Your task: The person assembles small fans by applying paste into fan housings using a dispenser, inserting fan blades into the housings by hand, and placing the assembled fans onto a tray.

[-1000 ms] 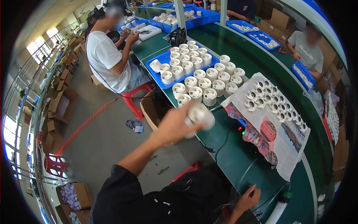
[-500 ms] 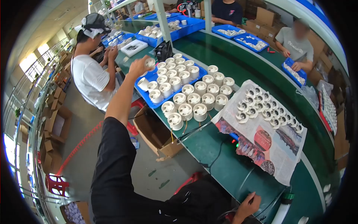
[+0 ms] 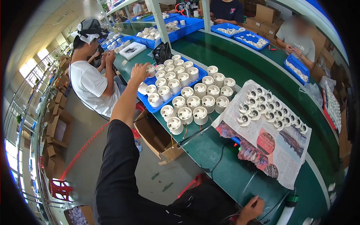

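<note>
My left hand (image 3: 140,72) is stretched out to the far left corner of a blue tray (image 3: 154,108). Its fingers are closed on a white round fan housing (image 3: 150,70), held at the tray's edge beside other housings. Rows of similar white fan housings (image 3: 174,84) with small fan blades inside stand upright in the tray. More white housings (image 3: 193,101) stand on the green table directly beside it, some with thin wires hanging down. My right hand (image 3: 252,210) rests near the table's front edge with its fingers loosely curled, and nothing shows in it.
Newspaper (image 3: 277,165) carries several white fan rotors (image 3: 258,107). A black fan (image 3: 162,53) stands behind the tray. A cardboard box (image 3: 157,137) is below the table edge. A person in white (image 3: 92,80) sits at left; other people work across the green belt. A cable (image 3: 221,157) crosses the table.
My left hand has come down toward the tray with the housing, which was raised above the corner before. My right hand stays about where it was.
</note>
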A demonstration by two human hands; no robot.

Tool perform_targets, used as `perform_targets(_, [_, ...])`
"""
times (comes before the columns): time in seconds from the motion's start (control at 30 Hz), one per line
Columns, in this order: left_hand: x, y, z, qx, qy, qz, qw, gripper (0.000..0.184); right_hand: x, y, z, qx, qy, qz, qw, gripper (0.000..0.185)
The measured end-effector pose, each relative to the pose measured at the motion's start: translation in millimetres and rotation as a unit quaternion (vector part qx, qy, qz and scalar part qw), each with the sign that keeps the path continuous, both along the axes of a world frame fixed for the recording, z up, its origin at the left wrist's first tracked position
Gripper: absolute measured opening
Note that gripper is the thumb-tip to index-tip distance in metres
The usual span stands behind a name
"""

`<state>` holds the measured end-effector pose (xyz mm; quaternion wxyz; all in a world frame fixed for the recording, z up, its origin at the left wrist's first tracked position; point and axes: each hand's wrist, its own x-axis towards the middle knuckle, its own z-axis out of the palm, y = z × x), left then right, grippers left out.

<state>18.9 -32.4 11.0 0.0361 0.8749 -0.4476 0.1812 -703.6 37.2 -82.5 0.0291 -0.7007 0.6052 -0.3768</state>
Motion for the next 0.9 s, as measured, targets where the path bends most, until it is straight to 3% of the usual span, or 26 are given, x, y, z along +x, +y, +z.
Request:
perform_targets(0.17, [12, -5, -8, 0.051, 0.038, -0.020, 0.998, 0.068, -2, -1, -2, -0.013, 0.007, 0.007, 1.000, 0.023])
perform_targets(0.23, [39, -2, -16, 0.036, 0.206, -0.117, 0.971, 0.069, -2, 0, -2, -0.020, 0.011, 0.010, 1.000, 0.023])
perform_targets(0.33, [38, 4, -12, 0.025, 0.272, -0.090, 0.958, 0.061, 0, 2, 1, -0.017, -0.002, 0.010, 1.000, 0.022])
perform_targets(0.43, [24, 12, 4, -0.035, 0.279, -0.024, 0.959, 0.055, 2, 1, 4, -0.029, 0.002, 0.009, 1.000, 0.023])
perform_targets(0.5, [31, 22, 5, -0.128, 0.150, -0.123, 0.973, 0.043, 1, 2, 3, -0.023, 0.004, 0.013, 1.000, 0.024])
perform_targets(0.63, [-101, 34, 58, -0.260, 0.187, -0.175, 0.931, 0.032, 2, -2, 12, -0.029, 0.006, 0.018, 0.999, 0.028])
perform_targets(0.77, [-258, 78, 25, -0.250, 0.353, -0.250, 0.866, 0.031, 0, -5, 19, -0.061, 0.003, 0.026, 0.998, 0.031])
perform_targets(0.8, [-290, 84, 1, -0.244, 0.405, -0.313, 0.824, 0.036, -1, -5, 20, -0.069, 0.000, 0.018, 0.997, 0.031])
perform_targets(0.83, [-330, 91, -16, -0.222, 0.318, -0.369, 0.845, 0.039, -1, -5, 19, -0.078, -0.005, 0.021, 0.997, 0.031])
perform_targets(0.87, [-367, 96, -33, -0.233, 0.389, -0.381, 0.806, 0.039, 2, -5, 17, -0.083, -0.005, -0.010, 0.997, 0.031])
perform_targets(0.9, [-412, 96, -42, -0.261, 0.366, -0.371, 0.812, 0.041, 2, -5, 16, -0.093, -0.007, 0.007, 0.996, 0.031])
